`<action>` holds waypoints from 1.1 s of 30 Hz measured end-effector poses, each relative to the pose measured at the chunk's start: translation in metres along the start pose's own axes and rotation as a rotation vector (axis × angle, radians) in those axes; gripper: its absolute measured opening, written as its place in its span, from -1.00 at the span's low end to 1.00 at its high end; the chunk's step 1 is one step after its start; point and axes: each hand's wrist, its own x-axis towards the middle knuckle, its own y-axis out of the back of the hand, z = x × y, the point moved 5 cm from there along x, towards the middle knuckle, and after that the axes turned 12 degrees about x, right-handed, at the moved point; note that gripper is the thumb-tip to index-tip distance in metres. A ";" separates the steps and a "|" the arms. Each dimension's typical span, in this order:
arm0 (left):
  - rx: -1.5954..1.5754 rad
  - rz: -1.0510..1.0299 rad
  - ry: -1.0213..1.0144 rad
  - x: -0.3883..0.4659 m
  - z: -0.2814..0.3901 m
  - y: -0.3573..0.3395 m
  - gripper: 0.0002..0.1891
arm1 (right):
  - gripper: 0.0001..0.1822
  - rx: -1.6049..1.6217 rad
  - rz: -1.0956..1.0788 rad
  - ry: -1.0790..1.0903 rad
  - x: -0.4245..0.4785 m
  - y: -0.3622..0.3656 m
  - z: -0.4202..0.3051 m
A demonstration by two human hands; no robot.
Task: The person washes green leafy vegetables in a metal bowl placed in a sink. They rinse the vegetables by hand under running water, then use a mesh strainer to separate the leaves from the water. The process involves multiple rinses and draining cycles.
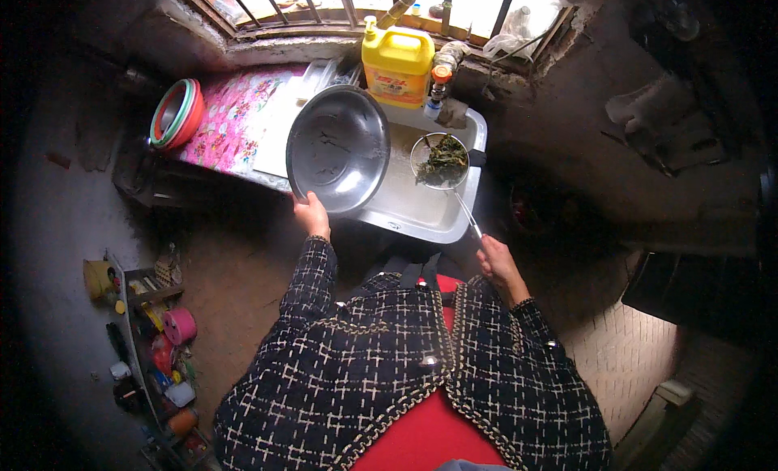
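My left hand [312, 215] grips the near rim of a dark metal basin [340, 146], which is tilted over the left part of a sink [419, 218]. A few dark bits cling to the basin's inside. In my right hand [499, 259] is the handle of a wire-mesh strainer [465, 206]. Wet leafy greens [447, 161] lie in the strainer's round mesh, over the right part of the sink. Cloudy-looking water seems to stand in the sink, partly hidden by the basin.
Behind the sink stand a yellow plastic jug [398, 66] and a tap with an orange top [441, 76]. Nested plastic basins [176, 115] rest on a flowered tablecloth [225, 121] at the left, near a white board [276, 146]. A cluttered shelf [130, 307] stands lower left.
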 end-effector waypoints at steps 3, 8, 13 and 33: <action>0.063 -0.021 -0.006 0.003 0.000 -0.003 -0.63 | -0.79 0.025 0.011 -0.003 -0.001 0.001 0.001; 0.013 -0.142 -0.030 0.001 0.008 -0.015 -0.54 | -0.77 0.035 0.015 0.014 -0.005 0.003 0.002; 0.061 -0.350 0.019 -0.009 0.012 -0.041 -0.43 | -0.74 0.004 0.050 0.024 -0.016 0.009 -0.004; -0.269 -0.973 0.733 -0.076 -0.059 -0.207 -0.63 | -0.73 0.003 0.183 0.053 -0.029 -0.008 -0.006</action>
